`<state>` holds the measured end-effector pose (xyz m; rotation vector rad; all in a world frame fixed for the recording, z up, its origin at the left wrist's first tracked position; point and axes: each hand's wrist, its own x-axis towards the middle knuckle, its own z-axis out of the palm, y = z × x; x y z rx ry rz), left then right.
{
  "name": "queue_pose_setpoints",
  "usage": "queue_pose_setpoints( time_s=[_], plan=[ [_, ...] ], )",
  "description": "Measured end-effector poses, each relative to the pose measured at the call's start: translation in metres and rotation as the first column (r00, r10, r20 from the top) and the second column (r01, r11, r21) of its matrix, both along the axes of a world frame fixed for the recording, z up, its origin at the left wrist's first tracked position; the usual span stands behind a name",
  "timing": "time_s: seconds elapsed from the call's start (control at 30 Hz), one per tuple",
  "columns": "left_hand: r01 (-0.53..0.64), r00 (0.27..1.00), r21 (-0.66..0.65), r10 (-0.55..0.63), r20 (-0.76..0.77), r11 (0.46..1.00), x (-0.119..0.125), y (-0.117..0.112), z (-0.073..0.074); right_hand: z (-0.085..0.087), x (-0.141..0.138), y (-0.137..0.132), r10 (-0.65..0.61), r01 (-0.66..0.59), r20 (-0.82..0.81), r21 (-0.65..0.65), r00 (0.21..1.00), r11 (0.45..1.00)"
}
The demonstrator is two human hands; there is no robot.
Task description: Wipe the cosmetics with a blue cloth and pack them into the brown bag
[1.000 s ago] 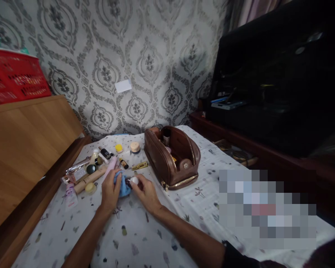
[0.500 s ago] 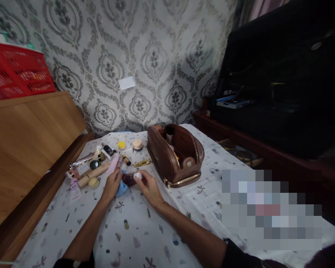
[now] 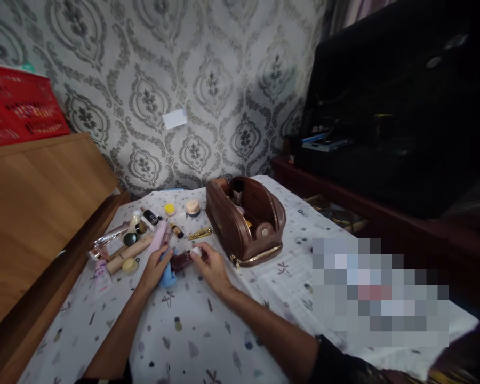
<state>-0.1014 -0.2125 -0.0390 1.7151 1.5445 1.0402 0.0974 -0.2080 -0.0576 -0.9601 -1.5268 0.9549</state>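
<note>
My left hand [image 3: 155, 268] is closed around a blue cloth [image 3: 168, 273] on the patterned tablecloth [image 3: 208, 330]. My right hand [image 3: 211, 266] grips a small dark red bottle [image 3: 181, 261] by its white cap [image 3: 196, 252]. The cloth touches the bottle's left end. An open brown leather pouch [image 3: 246, 221] stands just right of my right hand.
Several small cosmetics lie left of the hands: a pink tube [image 3: 158, 236], a gold tube [image 3: 200, 233], round jars [image 3: 192, 207], a yellow pot [image 3: 169, 208]. A wooden headboard [image 3: 36, 213] bears a red crate [image 3: 20, 104] at the left. Dark furniture [image 3: 384, 133] fills the right.
The dark red bottle has come out from under the cloth and now shows lying between both hands. The cloth sits lower under my left hand. The view has shifted slightly.
</note>
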Motion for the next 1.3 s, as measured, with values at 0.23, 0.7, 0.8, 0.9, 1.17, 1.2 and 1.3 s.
queue_pose_setpoints(
  time_s=[0.23, 0.7, 0.8, 0.9, 1.17, 1.2, 1.3],
  plan=[
    [0.150, 0.988, -0.024, -0.151, -0.037, 0.988, -0.002, 0.002, 0.002, 0.006, 0.002, -0.006, 0.118, -0.119, 0.017, 0.171, 0.993, 0.978],
    [-0.074, 0.991, 0.159, 0.091, -0.100, 0.985, 0.015, 0.001, -0.009, 0.003, -0.005, -0.003, 0.059, -0.073, -0.157, -0.085, 0.986, 0.994],
    [-0.107, 0.991, 0.145, 0.118, -0.070, 0.984, 0.013, 0.003, -0.008, 0.004, -0.006, -0.002, 0.087, -0.113, -0.210, -0.115, 0.974, 0.987],
    [-0.059, 0.996, 0.116, 0.066, -0.058, 0.992, 0.013, 0.002, -0.005, 0.003, -0.007, 0.001, 0.101, -0.129, -0.244, -0.100, 0.965, 0.987],
    [0.055, 0.990, 0.104, -0.041, -0.134, 0.993, 0.020, -0.009, 0.006, 0.001, -0.003, 0.006, 0.121, -0.134, -0.279, -0.027, 0.953, 0.991],
    [0.029, 0.988, 0.142, -0.007, -0.156, 0.989, 0.023, -0.011, 0.008, 0.003, -0.002, 0.005, 0.110, -0.120, -0.267, -0.021, 0.957, 0.993],
    [-0.009, 0.967, 0.252, 0.072, -0.244, 0.968, 0.032, -0.017, 0.011, 0.011, 0.003, 0.001, 0.069, -0.066, -0.182, 0.020, 0.981, 0.998]
  ],
)
